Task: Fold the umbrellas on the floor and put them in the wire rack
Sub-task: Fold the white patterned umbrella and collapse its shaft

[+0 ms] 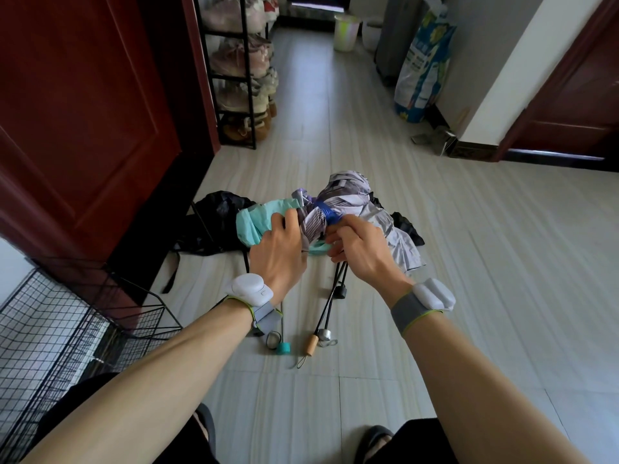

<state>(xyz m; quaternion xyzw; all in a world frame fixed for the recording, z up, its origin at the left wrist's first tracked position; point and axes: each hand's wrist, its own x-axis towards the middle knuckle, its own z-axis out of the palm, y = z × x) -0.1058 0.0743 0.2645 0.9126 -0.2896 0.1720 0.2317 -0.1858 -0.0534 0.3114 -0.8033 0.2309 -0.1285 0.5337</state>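
Left hand (278,252) grips the gathered canopy of my lilac-grey umbrella (345,192), keeping folds tight, while right hand (361,249) pinches its blue strap (326,211) around them.

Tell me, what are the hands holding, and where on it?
The lilac-and-grey patterned fabric umbrella: the left hand grips its bunched canopy, and the right hand pinches the blue strap around it.

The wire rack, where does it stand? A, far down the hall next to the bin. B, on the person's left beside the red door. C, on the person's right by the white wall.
B: the wire rack stands at the lower left of the head view, beside the red door.
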